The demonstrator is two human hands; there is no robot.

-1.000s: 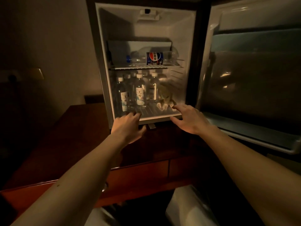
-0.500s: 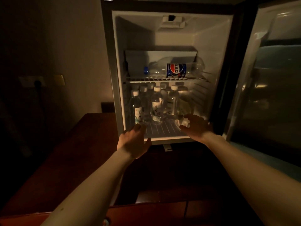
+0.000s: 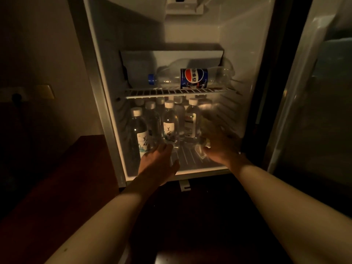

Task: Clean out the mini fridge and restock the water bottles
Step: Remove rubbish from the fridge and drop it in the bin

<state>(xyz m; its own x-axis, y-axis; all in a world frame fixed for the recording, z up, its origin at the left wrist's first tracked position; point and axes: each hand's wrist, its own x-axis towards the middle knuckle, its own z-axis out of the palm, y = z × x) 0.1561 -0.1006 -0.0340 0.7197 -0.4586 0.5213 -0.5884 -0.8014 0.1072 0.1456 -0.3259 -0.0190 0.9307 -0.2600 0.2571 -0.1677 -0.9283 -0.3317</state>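
The mini fridge (image 3: 106, 115) stands open in front of me. Several upright water bottles (image 3: 170, 124) with white caps fill the lower compartment. An empty Pepsi bottle (image 3: 192, 78) lies on its side on the wire shelf (image 3: 171, 91). My left hand (image 3: 158, 164) reaches in at the fridge floor, fingers spread just below the front bottles. My right hand (image 3: 221, 147) is blurred and lies over crumpled clear wrapping (image 3: 202, 152) at the lower right. Whether its fingers curl round the wrapping is not visible.
The fridge door (image 3: 312, 92) hangs open on the right. A dark wooden cabinet top (image 3: 62, 187) carries the fridge and stretches to the left. A wall socket (image 3: 17, 96) and a switch plate (image 3: 45, 91) sit on the wall at the left.
The view has moved closer to the fridge. Both hands have gone deeper into the lower compartment, the right one onto the crumpled wrapping.
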